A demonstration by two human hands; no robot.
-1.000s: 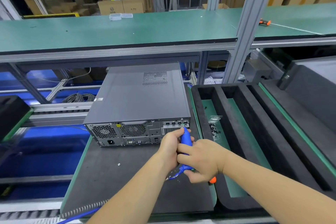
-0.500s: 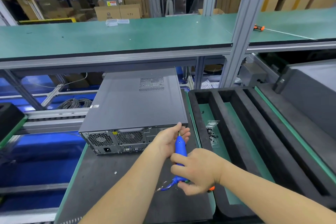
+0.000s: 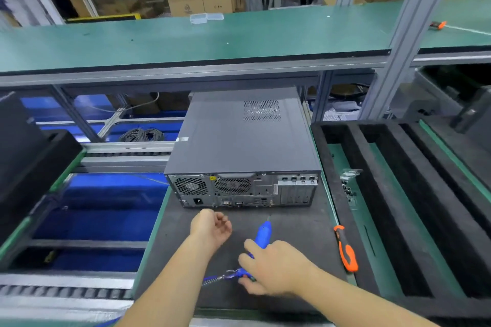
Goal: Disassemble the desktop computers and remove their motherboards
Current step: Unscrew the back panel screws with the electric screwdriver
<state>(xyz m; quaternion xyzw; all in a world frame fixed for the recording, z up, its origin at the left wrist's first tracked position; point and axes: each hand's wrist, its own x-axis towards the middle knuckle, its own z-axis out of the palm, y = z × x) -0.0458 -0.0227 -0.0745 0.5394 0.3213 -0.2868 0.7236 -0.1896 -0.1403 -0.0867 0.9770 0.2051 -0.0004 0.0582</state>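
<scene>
The closed desktop computer (image 3: 240, 146) lies flat on the dark desk (image 3: 164, 247), rear ports facing bare mat. Just before it, the right hand (image 3: 273, 265) grips a blue electric screwdriver (image 3: 261, 236); the left hand (image 3: 211, 228) hovers, fingers loosely curled, holding nothing.

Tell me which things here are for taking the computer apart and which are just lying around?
For the job:
- desktop computer, lid on
- blue electric screwdriver, held by the right hand
- left hand, loosely curled

Just lying about:
- orange-handled screwdriver
- black foam tray
- clear plastic boxes on the green shelf
</scene>
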